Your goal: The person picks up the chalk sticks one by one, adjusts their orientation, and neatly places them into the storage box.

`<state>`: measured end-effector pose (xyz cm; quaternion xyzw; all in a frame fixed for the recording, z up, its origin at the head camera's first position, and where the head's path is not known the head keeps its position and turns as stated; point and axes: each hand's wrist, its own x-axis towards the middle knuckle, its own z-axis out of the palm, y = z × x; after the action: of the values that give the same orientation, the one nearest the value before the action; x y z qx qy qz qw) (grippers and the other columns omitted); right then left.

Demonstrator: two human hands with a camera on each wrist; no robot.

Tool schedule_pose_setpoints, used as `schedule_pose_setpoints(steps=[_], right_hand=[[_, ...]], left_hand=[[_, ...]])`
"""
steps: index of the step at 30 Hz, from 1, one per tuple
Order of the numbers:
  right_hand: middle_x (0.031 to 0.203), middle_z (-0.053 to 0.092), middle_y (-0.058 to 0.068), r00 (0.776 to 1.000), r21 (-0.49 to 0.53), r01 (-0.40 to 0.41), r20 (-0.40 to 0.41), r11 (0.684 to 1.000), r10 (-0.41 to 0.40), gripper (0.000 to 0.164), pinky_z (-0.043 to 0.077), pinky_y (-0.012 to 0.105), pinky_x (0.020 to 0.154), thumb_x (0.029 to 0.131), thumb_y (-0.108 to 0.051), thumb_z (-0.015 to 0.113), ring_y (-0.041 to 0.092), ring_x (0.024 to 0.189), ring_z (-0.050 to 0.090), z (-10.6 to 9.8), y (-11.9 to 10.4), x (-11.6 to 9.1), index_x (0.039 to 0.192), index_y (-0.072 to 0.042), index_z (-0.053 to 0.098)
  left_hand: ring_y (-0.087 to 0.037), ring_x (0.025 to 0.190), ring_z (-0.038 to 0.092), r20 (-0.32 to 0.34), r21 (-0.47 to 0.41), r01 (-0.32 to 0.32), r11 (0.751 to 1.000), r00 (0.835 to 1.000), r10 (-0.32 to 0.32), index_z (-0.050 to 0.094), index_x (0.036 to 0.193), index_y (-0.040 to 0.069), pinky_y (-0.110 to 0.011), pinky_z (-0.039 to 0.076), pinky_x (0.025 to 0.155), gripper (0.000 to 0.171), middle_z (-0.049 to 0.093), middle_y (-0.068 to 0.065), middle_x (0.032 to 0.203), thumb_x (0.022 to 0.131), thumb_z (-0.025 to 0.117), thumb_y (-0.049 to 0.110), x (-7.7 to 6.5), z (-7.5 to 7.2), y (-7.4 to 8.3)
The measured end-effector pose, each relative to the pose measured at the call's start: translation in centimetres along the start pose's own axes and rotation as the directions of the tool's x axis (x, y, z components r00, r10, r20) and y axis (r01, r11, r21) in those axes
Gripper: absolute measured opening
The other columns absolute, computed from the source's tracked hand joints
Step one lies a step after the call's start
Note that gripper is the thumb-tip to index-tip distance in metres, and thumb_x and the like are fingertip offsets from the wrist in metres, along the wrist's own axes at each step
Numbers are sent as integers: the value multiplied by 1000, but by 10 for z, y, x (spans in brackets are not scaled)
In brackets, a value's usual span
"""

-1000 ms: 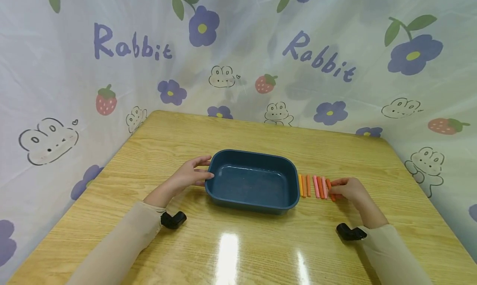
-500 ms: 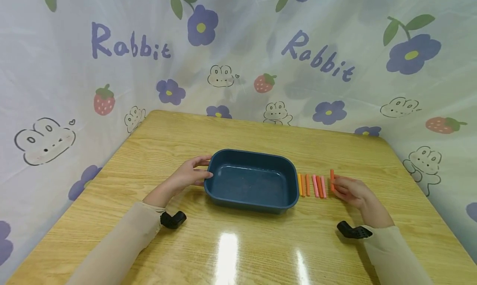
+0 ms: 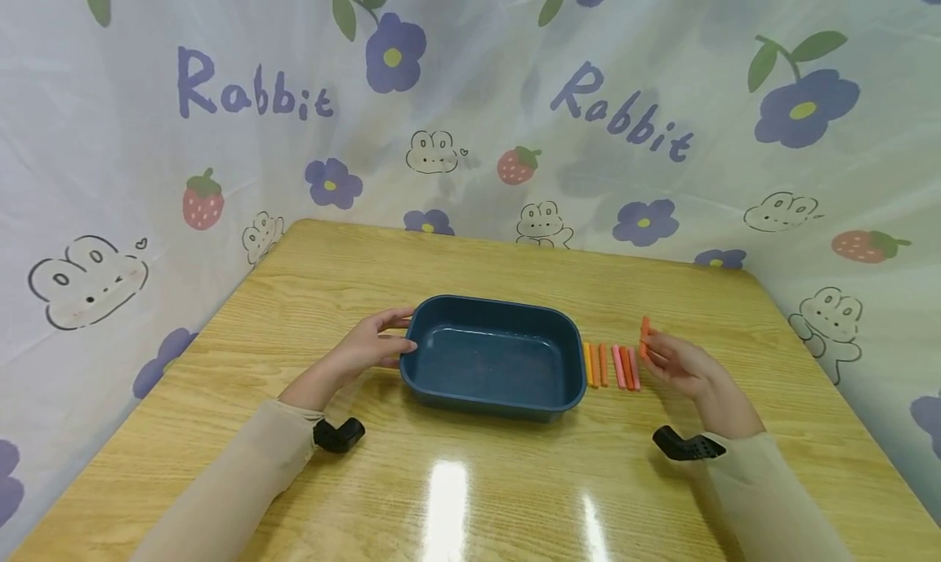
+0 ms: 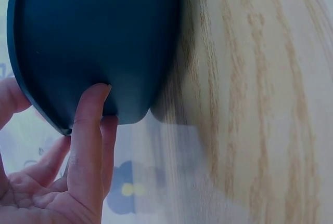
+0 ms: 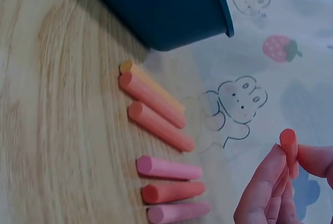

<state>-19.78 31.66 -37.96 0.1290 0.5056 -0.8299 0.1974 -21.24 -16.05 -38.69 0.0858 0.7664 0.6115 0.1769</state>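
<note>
A dark blue rectangular bin (image 3: 492, 408) stands on the table. At its left end rests my left hand (image 3: 363, 350); in the left wrist view its fairly straight fingers (image 4: 89, 135) touch the outer wall and rim. To the right of the bin, my right hand (image 3: 685, 367) pinches an orange-red chalk stick (image 5: 289, 143) between thumb and fingertips, held above the table and pointing away from me. Close by lies a row of several chalk sticks: yellow (image 3: 587, 364), orange (image 3: 604, 366), pink (image 3: 618, 367) and red-orange (image 5: 174, 192), with a gap midway along the row.
The wooden table (image 3: 367, 497) reaches back to a printed cloth (image 3: 470, 72) that hangs behind it and at both sides. Black wrist-worn pieces sit at the left cuff (image 3: 338, 435) and right cuff (image 3: 687, 445).
My right hand has picked the orange-red chalk stick up from the row's right end, raised it and shifted slightly left. My left hand stays at the bin.
</note>
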Motion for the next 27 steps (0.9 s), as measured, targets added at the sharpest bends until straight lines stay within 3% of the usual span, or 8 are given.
schedule_pose_setpoints(steps=[5,11,13,17,19,21,25,27], right_hand=[[109,46,-1,1000,-43,-7,7,999,7,29,46,23,89,96,-8,48,10,94,51,12,-4,0,123,-12,37],[99,53,1,999,-19,-10,38,1000,11,10,48,24,85,96,-7,48,13,90,54,27,-12,2,103,-10,55],[98,53,1,999,-26,-10,39,1000,11,11,49,23,82,96,-7,49,13,89,53,34,-14,3,105,-10,53],[100,50,0,1000,-50,-9,28,999,11,42,49,22,80,95,-6,50,12,88,52,45,-17,7,132,-9,32],[102,49,0,999,-57,-14,34,998,16,49,49,22,80,95,-6,48,11,88,52,49,-18,10,137,-9,23],[101,50,1,999,-49,-18,41,999,20,44,49,21,80,96,-6,47,11,87,52,53,-19,12,135,-8,28],[98,53,2,998,-31,-24,53,999,26,15,50,22,79,96,-5,48,13,86,53,61,-21,16,111,-7,48],[100,52,2,998,-36,-25,53,999,27,17,50,22,80,95,-5,48,13,86,53,66,-21,18,113,-7,47]], left_hand=[[-31,110,55,-1,-6,1,1000,1000,-1,30,145,5,-37,54,77,66,34,-23,139,88,62,8,1,-1,0],[-31,109,56,-2,-4,-1,1000,1000,1,30,145,5,-37,54,77,66,35,-23,138,88,62,8,1,-1,0],[-31,109,55,-1,-4,-5,1000,1000,5,29,145,4,-37,54,77,66,35,-24,138,88,62,8,0,0,0],[-33,112,53,0,-4,-10,1000,1000,10,29,145,4,-37,54,77,66,34,-25,138,88,62,9,-1,0,0],[-34,112,53,0,-3,-11,1000,1000,11,29,145,3,-37,54,77,67,34,-25,139,88,62,9,-1,0,0],[-34,112,53,1,-6,-9,1000,1000,9,28,145,4,-37,54,77,66,33,-25,139,88,62,9,-1,0,1],[-33,111,54,6,-11,-10,1000,1000,10,28,146,4,-37,54,77,66,32,-24,140,88,61,9,-1,0,0],[-33,111,53,6,-10,-11,1000,1000,11,28,146,4,-37,54,77,66,33,-24,139,88,61,9,-1,-1,0]])
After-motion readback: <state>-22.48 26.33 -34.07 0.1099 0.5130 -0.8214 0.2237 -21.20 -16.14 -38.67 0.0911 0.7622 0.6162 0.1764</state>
